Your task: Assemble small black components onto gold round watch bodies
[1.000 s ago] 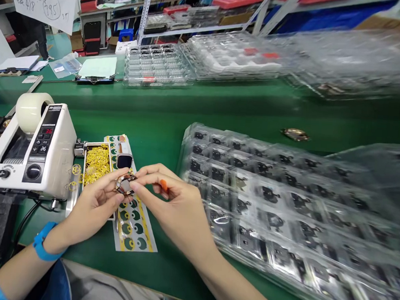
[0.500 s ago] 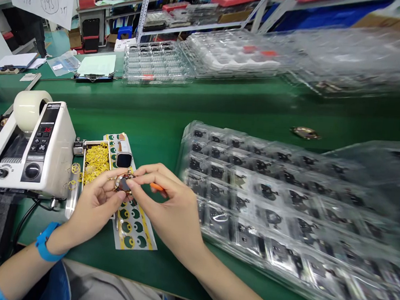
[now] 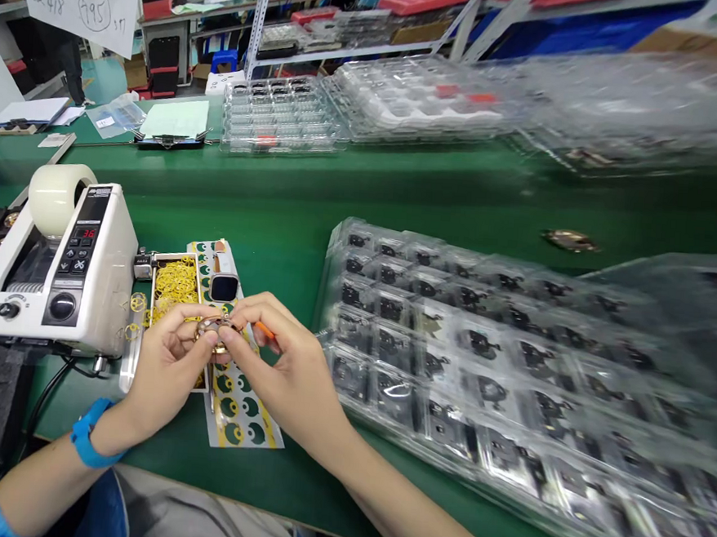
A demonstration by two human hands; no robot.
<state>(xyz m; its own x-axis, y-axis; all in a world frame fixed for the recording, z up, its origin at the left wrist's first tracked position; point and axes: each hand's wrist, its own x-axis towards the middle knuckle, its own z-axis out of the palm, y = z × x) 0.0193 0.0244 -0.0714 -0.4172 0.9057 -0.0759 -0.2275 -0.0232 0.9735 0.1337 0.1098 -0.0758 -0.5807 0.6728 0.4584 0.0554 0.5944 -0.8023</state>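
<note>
Both hands meet over a sticker sheet (image 3: 244, 412) on the green table. My left hand (image 3: 164, 369) pinches a small round coil part (image 3: 214, 332) between thumb and fingers. My right hand (image 3: 283, 370) grips the same part from the right and also holds a thin orange tool (image 3: 263, 328) under its fingers. Just behind the hands lie a small tray of yellow rings (image 3: 174, 284) and a small white device with a dark screen (image 3: 224, 286).
A white tape dispenser (image 3: 57, 268) with a tape roll stands at the left. Clear blister trays of dark parts (image 3: 480, 367) fill the right. More clear trays (image 3: 283, 116), a clipboard (image 3: 172, 125) and shelves are at the back. A loose coil (image 3: 569, 240) lies far right.
Both hands have drifted slightly left and down with the round part, now closer to the tray of yellow rings. The grip on the part is unchanged.
</note>
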